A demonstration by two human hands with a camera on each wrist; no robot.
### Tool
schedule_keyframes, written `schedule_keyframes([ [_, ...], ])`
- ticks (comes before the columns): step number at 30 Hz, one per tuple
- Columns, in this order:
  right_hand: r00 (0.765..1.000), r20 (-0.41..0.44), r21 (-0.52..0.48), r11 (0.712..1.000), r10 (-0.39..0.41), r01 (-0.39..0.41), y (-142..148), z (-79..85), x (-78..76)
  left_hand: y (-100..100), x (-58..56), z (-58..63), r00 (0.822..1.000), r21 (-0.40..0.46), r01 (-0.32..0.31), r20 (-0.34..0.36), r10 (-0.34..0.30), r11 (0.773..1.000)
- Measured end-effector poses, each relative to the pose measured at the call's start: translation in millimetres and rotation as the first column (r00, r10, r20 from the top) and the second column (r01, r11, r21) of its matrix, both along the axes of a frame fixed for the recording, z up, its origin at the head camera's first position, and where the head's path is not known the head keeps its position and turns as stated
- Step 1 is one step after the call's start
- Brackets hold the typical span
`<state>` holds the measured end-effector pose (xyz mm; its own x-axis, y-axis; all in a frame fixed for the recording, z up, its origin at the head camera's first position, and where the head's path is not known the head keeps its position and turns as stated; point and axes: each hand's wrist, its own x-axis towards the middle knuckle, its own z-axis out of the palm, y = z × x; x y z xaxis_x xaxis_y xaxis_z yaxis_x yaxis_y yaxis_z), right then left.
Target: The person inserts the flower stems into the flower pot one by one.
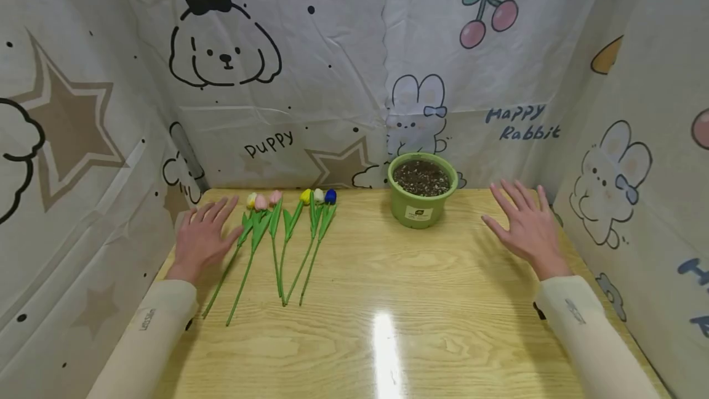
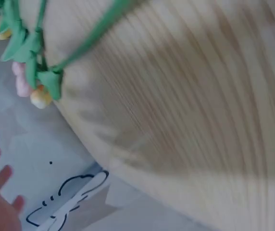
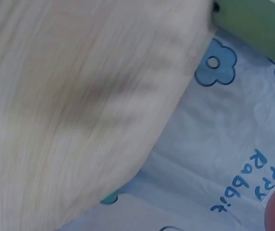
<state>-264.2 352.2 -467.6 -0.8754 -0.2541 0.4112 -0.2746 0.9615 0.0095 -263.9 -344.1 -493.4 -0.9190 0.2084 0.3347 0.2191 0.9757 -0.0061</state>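
Tulips (image 1: 288, 225), six of them, lie on the left part of the table (image 1: 354, 276), with flower heads toward its far edge. Your left hand (image 1: 204, 239), near the far left corner, has its fingers spread and holds nothing; the left wrist view is blurred, so I cannot say surely whether the thumb touches the nearest leaf. Your right hand (image 1: 523, 226), near the far right corner, is also spread and without any load. The green pot (image 1: 400, 205) with soil (image 1: 422, 178) stands by the far edge, right of its middle. In my judgement, a careless left thumb could push the nearest tulip aside; the middle stems meet at their ends, so pulling one could drag its neighbour; a right-hand knock could tip the pot and spill soil.
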Motion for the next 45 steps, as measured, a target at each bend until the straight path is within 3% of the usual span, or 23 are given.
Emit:
schedule_keyframes([
  [4, 1.000, 0.009, -0.100, 0.995, 0.017, -0.016, -12, 3.8, -6.5, 6, 2.4, 2.4, 0.990, 0.166, -0.078, 0.125, 0.058, 0.983],
  [7, 0.999, 0.031, -0.182, 0.983, 0.028, -0.022, -20, 8.0, -10.5, 8, 3.8, 3.5, 0.974, 0.348, -0.125, 0.223, 0.048, 0.929],
  [9, 0.998, 0.054, -0.239, 0.971, 0.029, -0.015, -26, 11.4, -12.5, 9, 4.8, 4.8, 0.956, 0.473, -0.163, 0.293, 0.019, 0.866],
  [11, 0.996, 0.079, -0.293, 0.956, 0.027, -0.003, -31, 14.4, -14.8, 9, 5.6, 5.4, 0.934, 0.582, -0.203, 0.357, -0.023, 0.788],
  [15, 0.993, 0.108, -0.402, 0.916, 0.049, -0.002, -39, 16.9, -23.8, 8, 7.3, 5.1, 0.892, 0.715, -0.296, 0.445, -0.085, 0.633],
  [18, 0.988, 0.126, -0.472, 0.881, 0.090, -0.020, -46, 16.8, -31.4, 5, 9.5, 2.9, 0.873, 0.753, -0.357, 0.480, -0.089, 0.553],
  [21, 0.979, 0.163, -0.535, 0.845, 0.124, -0.018, -53, 16.2, -37.0, 2, 12.0, -0.7, 0.852, 0.756, -0.415, 0.518, -0.075, 0.506],
  [27, 0.963, 0.228, -0.617, 0.786, 0.143, 0.029, -65, 12.2, -46.0, -4, 17.0, -8.0, 0.797, 0.735, -0.497, 0.597, -0.093, 0.462],
  [36, 0.945, 0.260, -0.706, 0.707, 0.198, 0.046, -73, 4.3, -60.7, -5, 20.4, -8.1, 0.750, 0.723, -0.520, 0.641, -0.162, 0.455],
  [45, 0.935, 0.280, -0.736, 0.674, 0.218, 0.064, -81, -4.7, -66.3, 1, 17.6, -12.3, 0.737, 0.699, -0.539, 0.662, -0.139, 0.471],
])
